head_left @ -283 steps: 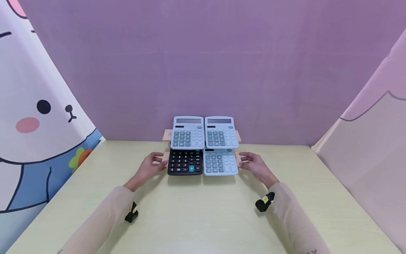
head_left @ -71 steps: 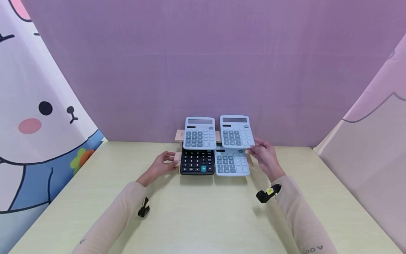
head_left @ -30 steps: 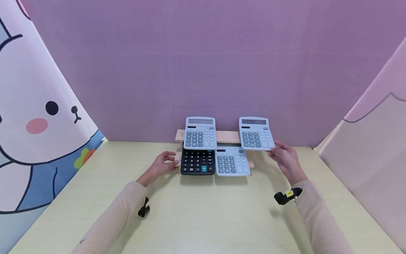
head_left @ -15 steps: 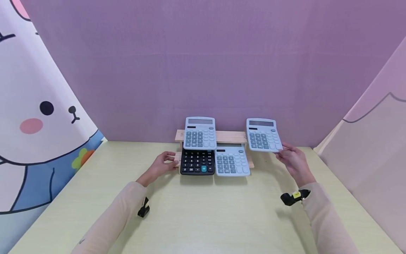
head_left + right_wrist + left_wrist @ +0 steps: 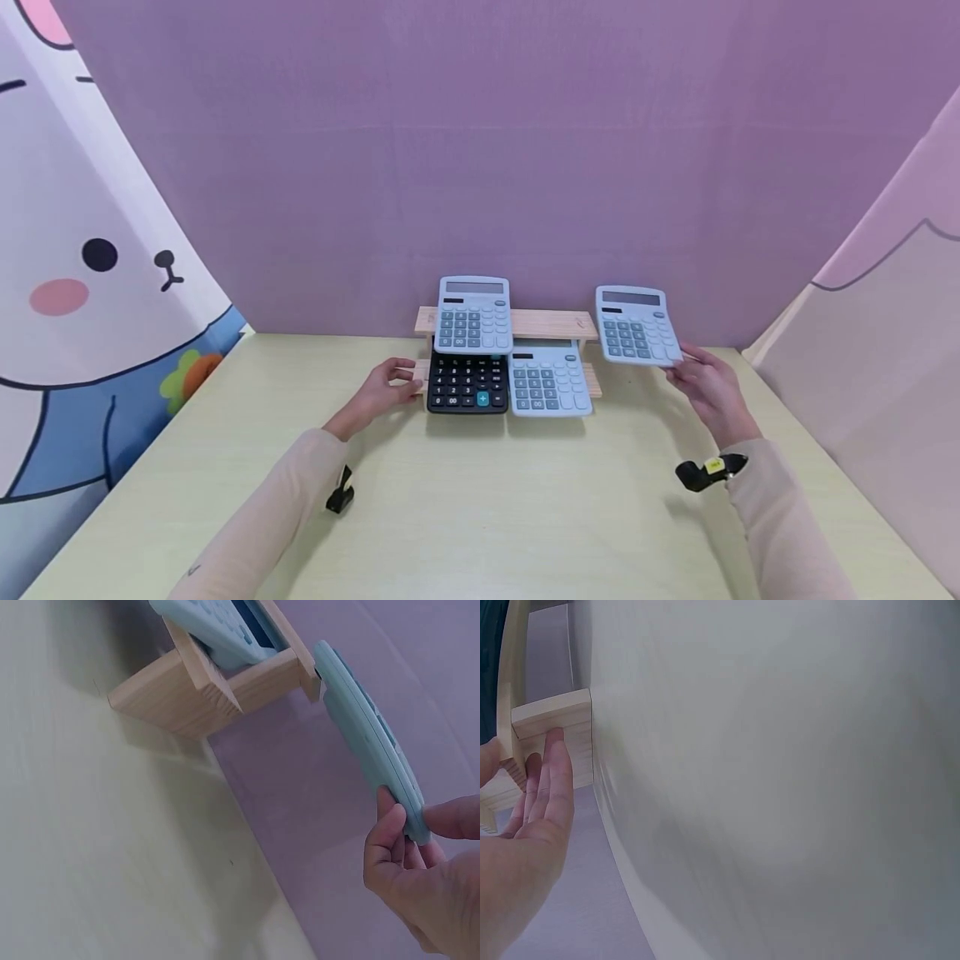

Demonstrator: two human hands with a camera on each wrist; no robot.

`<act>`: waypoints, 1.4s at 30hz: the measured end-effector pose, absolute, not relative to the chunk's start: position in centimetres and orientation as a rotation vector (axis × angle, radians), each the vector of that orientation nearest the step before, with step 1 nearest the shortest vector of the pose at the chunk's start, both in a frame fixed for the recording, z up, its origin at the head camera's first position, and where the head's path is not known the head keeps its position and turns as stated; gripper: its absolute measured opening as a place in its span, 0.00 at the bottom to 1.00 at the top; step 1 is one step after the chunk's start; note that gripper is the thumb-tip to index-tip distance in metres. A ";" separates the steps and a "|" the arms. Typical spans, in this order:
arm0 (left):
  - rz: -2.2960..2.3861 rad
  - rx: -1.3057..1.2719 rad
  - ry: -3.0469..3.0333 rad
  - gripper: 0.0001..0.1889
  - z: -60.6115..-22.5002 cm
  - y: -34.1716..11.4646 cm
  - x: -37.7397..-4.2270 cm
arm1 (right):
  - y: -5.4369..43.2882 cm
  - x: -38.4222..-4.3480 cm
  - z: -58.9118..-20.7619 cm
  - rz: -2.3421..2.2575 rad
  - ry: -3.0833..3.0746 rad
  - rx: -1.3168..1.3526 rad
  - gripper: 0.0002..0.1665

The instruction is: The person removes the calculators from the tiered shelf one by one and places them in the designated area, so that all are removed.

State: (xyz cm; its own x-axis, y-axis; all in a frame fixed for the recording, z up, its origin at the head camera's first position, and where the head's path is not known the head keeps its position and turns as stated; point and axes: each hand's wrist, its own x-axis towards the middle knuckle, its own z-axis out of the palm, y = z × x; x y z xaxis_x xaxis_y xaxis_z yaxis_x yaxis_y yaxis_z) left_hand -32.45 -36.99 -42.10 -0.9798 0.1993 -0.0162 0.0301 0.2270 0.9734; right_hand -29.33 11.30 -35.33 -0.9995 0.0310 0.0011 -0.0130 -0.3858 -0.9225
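Note:
My right hand point(image 5: 708, 392) pinches a light-blue calculator point(image 5: 637, 325) by its lower right corner, thumb on the key side and fingers beneath. In the right wrist view this calculator point(image 5: 367, 735) is seen edge-on, off the right end of the wooden rack point(image 5: 172, 694). My left hand point(image 5: 378, 396) grips the left end of the two-tier rack's lower shelf; in the left wrist view its thumb is above the shelf end point(image 5: 510, 712) and its fingers below. Still on the rack are a light-blue calculator point(image 5: 474, 317) at upper left, a black calculator point(image 5: 468, 385) under it and another light-blue calculator point(image 5: 551, 383) at lower right.
The rack's upper shelf point(image 5: 551, 323) shows bare wood on its right half. A purple backdrop point(image 5: 480, 167) rises right behind the pale table point(image 5: 480, 500). Printed cloth hangs at the left point(image 5: 112, 333) and plain pinkish cloth at the right point(image 5: 885, 375).
My right hand let go of the rack's right end, took the upper right calculator and carried it off the shelf rightward. It has since dipped slightly. My left hand stays on the rack.

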 end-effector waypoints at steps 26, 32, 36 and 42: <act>1.847 0.220 2.361 0.27 -41.9 -37.0 -32.2 | 12.7 -29.0 -38.5 2.521 -1.910 -0.188 0.18; 1.848 0.224 2.355 0.27 -42.0 -37.0 -32.2 | 12.8 -29.0 -39.2 2.476 -1.968 -0.207 0.24; 1.851 0.230 2.350 0.27 -42.0 -37.0 -32.3 | 12.8 -29.0 -39.5 2.427 -2.019 -0.233 0.31; 1.840 0.218 2.356 0.27 -42.0 -37.0 -32.3 | 12.6 -29.1 -40.1 2.383 -2.072 -0.278 0.33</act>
